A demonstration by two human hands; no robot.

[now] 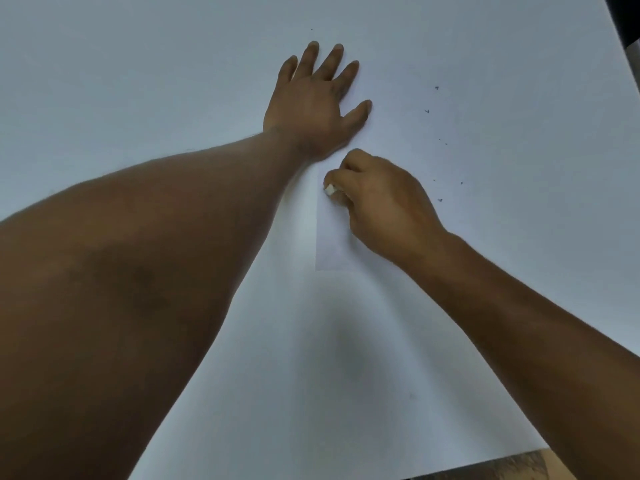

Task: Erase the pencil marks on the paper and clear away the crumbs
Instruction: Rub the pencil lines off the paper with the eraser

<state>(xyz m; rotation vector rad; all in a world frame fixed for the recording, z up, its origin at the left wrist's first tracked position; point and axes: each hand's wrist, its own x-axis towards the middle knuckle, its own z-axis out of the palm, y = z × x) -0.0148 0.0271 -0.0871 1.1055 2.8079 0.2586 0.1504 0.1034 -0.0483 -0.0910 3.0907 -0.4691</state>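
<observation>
White eraser (pixel 329 189): pinched in right hand (pixel 384 202), on paper (pixel 332 244)
Left hand (pixel 317 102): flat, fingers spread, pressing paper just beyond
Crumbs (pixel 440 199): scattered right; right hand nearer

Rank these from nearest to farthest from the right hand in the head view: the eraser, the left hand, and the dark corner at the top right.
1. eraser: pinched in the right hand, at its fingertips.
2. left hand: flat on the paper, just above and to the left.
3. dark corner: far off, top right edge of the view.
</observation>
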